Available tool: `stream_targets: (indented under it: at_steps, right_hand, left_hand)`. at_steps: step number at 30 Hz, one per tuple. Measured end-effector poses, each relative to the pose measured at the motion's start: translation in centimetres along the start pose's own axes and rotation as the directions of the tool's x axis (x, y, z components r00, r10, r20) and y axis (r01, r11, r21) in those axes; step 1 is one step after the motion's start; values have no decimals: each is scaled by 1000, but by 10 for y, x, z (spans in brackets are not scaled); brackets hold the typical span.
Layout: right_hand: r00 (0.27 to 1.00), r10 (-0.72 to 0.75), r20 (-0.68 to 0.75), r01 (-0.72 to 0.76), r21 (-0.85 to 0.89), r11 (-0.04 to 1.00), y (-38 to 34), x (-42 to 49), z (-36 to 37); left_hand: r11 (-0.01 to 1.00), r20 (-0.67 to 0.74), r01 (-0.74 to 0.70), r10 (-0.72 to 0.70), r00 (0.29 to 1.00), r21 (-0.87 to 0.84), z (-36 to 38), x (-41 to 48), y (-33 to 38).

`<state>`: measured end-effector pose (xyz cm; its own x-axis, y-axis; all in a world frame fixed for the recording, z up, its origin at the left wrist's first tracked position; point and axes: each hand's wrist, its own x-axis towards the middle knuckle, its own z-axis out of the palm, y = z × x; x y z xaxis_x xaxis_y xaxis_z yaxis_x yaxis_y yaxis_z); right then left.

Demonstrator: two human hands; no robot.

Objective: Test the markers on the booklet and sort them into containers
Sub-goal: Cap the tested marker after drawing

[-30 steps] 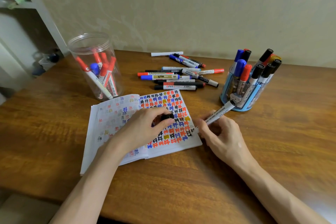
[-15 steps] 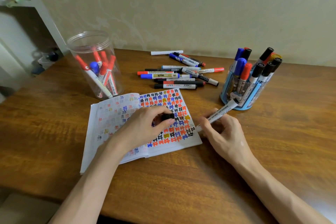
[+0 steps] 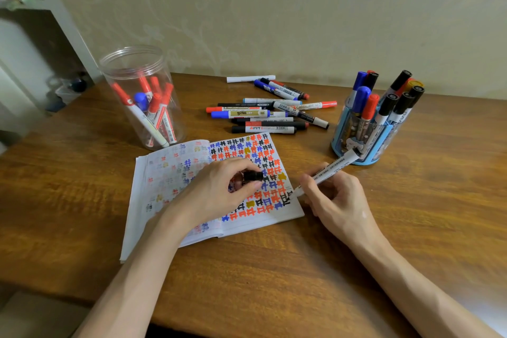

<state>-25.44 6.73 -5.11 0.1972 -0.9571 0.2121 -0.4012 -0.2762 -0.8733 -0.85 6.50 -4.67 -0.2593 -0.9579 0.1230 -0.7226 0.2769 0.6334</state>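
Note:
An open booklet (image 3: 164,181) lies on the wooden table, its right page full of red, blue, black and yellow marks. My left hand (image 3: 219,189) rests on the page and pinches a black marker cap (image 3: 253,176). My right hand (image 3: 333,196) grips a white uncapped marker (image 3: 329,173) with its tip on the page's right edge, at a fresh black mark. A clear plastic jar (image 3: 142,96) at the left holds several red and blue markers. A blue holder (image 3: 375,129) at the right holds several black, blue and red markers.
A pile of several loose markers (image 3: 269,115) lies behind the booklet, near the wall. A white shelf unit (image 3: 41,35) stands at the far left past the table's edge. The table's front edge runs across the bottom.
The marker tip has drawn more strokes of a black mark at the page's right edge. My left hand has stayed on the page with the cap.

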Motion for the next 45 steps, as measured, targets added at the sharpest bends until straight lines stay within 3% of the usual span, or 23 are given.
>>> stream_targets:
  at_steps: [7,13,18,32,39,45]
  right_hand:
    - [1000,-6,31,8,-60,998,-1,0,2]
    - [993,76,-94,-59,175,983,-4,7,-2]
    - [990,120,-72,-88,348,933,-13,11,2]
    - [999,29,14,-31,309,950,-16,9,8]
    - [990,99,99,-132,412,902,-21,8,6]
    - [994,91,67,-112,431,896,-22,8,8]
  left_hand:
    - [1000,6,-7,7,1000,11,-2,-1,5]
    - [995,-28,25,-28,999,-92,-5,-2,8]
    - [988,-29,28,-32,999,-149,-4,-1,6]
    - [986,-39,-5,-1,999,-165,-5,-2,9]
    - [983,-52,-12,2,999,-186,-7,-3,9]
    - [972,-92,-52,31,995,-229,-7,-3,13]
